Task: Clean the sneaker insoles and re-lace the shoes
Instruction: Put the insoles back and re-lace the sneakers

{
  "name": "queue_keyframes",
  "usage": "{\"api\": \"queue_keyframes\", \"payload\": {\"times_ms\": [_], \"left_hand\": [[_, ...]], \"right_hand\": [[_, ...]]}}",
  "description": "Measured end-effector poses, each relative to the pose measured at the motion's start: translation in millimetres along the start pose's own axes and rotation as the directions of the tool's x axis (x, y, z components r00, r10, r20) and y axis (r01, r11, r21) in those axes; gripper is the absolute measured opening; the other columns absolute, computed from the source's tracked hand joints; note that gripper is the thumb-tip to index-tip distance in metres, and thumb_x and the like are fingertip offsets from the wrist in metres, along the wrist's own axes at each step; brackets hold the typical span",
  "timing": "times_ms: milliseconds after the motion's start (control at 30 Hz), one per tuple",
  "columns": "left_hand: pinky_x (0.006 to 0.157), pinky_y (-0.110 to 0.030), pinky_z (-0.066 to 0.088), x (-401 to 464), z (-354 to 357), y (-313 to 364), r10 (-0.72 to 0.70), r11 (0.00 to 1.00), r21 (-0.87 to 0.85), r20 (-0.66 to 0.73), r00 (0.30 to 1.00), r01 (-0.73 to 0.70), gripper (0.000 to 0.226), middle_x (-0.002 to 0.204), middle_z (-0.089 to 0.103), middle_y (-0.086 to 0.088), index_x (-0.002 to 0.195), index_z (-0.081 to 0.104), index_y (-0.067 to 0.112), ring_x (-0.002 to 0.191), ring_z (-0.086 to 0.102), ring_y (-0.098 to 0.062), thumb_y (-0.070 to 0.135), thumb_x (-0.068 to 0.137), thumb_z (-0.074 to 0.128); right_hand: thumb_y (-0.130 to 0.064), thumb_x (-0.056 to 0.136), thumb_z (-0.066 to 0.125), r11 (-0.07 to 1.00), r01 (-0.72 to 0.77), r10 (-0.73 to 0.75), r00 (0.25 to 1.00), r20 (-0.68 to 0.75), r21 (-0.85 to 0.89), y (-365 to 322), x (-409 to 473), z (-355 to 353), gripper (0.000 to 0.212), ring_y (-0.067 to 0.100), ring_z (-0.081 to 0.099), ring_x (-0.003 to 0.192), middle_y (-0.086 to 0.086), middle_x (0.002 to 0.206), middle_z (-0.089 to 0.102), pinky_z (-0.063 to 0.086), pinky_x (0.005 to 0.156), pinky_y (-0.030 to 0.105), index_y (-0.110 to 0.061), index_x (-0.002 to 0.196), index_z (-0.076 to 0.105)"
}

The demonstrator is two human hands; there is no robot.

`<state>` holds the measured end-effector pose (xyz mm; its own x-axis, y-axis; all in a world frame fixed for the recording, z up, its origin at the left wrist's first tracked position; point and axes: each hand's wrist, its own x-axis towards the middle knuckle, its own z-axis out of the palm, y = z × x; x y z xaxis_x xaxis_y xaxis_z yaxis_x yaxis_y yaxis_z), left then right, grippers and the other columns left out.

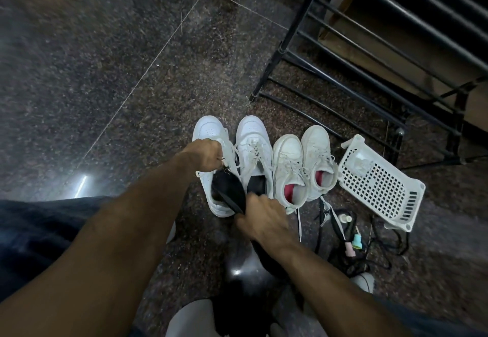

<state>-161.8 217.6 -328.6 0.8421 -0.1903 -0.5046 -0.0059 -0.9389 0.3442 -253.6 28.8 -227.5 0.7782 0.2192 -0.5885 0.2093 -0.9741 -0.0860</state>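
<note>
Several white sneakers stand in a row on the dark floor. My left hand [207, 155] grips the tongue and laces of the leftmost sneaker [210, 135]. My right hand [264, 219] holds a black insole [229, 191] that sticks halfway out of that shoe's opening. The second white sneaker [254, 146] is laced and shows a dark insole inside. To the right sit two smaller off-white sneakers [289, 162] [317, 151] with pink-red insoles.
A white perforated plastic basket [380, 183] lies tilted to the right of the shoes. Loose black laces, a small bottle and small pastel items [353, 241] are scattered in front of it. A black metal shoe rack [369, 72] stands behind.
</note>
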Motion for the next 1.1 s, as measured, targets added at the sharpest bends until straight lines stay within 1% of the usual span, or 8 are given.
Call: {"api": "queue_keyframes", "payload": {"times_ms": [200,400,567,667,867,967,1033,1100], "left_hand": [[0.076,-0.032,0.05,4.8,-0.5,2.2,-0.031,0.999,0.011,0.025,0.999,0.031,0.016,0.1,0.068,-0.004,0.084,0.068,0.017,0.094,0.062,-0.027,0.03,0.085,0.059],[0.069,-0.03,0.045,6.7,3.9,2.6,-0.072,0.997,-0.031,0.028,0.997,0.073,0.023,0.082,0.063,-0.001,0.062,0.054,0.021,0.087,0.062,-0.026,0.026,0.084,0.057],[0.072,-0.031,0.045,6.8,6.5,3.7,-0.085,0.996,-0.039,0.022,0.996,0.086,0.021,0.091,0.067,-0.001,0.063,0.054,0.027,0.088,0.06,-0.024,0.028,0.084,0.057],[0.075,-0.032,0.048,10.2,11.1,-1.8,-0.104,0.994,-0.023,-0.016,0.994,0.104,0.014,0.1,0.068,0.0,0.079,0.064,0.026,0.094,0.061,-0.026,0.038,0.081,0.058],[0.071,-0.031,0.045,13.3,8.5,-0.4,-0.101,0.995,-0.011,0.009,0.995,0.101,0.029,0.095,0.066,-0.001,0.057,0.047,0.029,0.093,0.061,-0.027,0.044,0.08,0.057],[0.071,-0.031,0.046,11.1,5.3,2.1,-0.116,0.992,-0.045,0.026,0.993,0.117,0.027,0.088,0.062,0.001,0.058,0.049,0.028,0.091,0.06,-0.026,0.043,0.079,0.057],[0.072,-0.032,0.048,10.2,3.6,1.7,-0.122,0.99,-0.068,0.05,0.991,0.125,0.026,0.084,0.061,0.003,0.058,0.051,0.028,0.089,0.06,-0.025,0.042,0.079,0.058],[0.071,-0.031,0.048,9.7,2.6,2.2,-0.121,0.989,-0.082,0.053,0.991,0.126,0.024,0.08,0.061,0.003,0.058,0.053,0.027,0.086,0.06,-0.025,0.04,0.078,0.058]], "right_hand": [[-0.042,0.083,0.063,0.982,-0.11,0.107,0.994,0.028,0.156,-25.9,47.1,9.2,0.05,0.034,0.06,0.107,0.011,0.118,0.061,0.048,0.085,0.039,-0.008,0.118,0.051],[-0.045,0.083,0.063,0.994,-0.041,0.04,0.999,0.012,0.105,-8.9,-1.5,38.4,0.093,0.032,0.051,0.119,0.007,0.138,0.033,0.048,0.085,0.044,-0.009,0.15,0.007],[-0.037,0.09,0.054,0.955,-0.029,0.057,0.995,-0.085,0.296,-6.1,-7.5,53.5,0.069,0.033,0.054,0.115,0.006,0.137,0.037,0.048,0.087,0.044,-0.016,0.147,0.02],[-0.033,0.09,0.056,0.949,-0.029,0.062,0.993,-0.097,0.312,-20.8,14.1,48.6,0.066,0.036,0.056,0.113,0.009,0.137,0.039,0.048,0.087,0.046,-0.017,0.146,0.025],[-0.036,0.085,0.066,0.894,-0.095,0.134,0.989,-0.059,0.438,-23.4,49.0,35.7,0.056,0.038,0.056,0.111,0.007,0.13,0.046,0.046,0.084,0.045,-0.018,0.128,0.035],[-0.046,0.084,0.064,0.799,-0.095,0.178,0.981,-0.082,0.594,-15.3,37.7,43.7,0.063,0.031,0.054,0.115,0.004,0.133,0.048,0.046,0.086,0.041,-0.02,0.133,0.036],[-0.039,0.088,0.061,0.73,-0.14,0.25,0.966,-0.07,0.669,-6.1,25.9,56.5,0.051,0.029,0.058,0.11,0.006,0.125,0.058,0.049,0.085,0.038,-0.018,0.131,0.045],[-0.023,0.091,0.059,0.514,-0.244,0.343,0.937,0.063,0.822,0.5,14.6,68.1,0.031,0.028,0.066,0.085,0.01,0.1,0.068,0.053,0.069,0.033,-0.013,0.119,0.057]]}}
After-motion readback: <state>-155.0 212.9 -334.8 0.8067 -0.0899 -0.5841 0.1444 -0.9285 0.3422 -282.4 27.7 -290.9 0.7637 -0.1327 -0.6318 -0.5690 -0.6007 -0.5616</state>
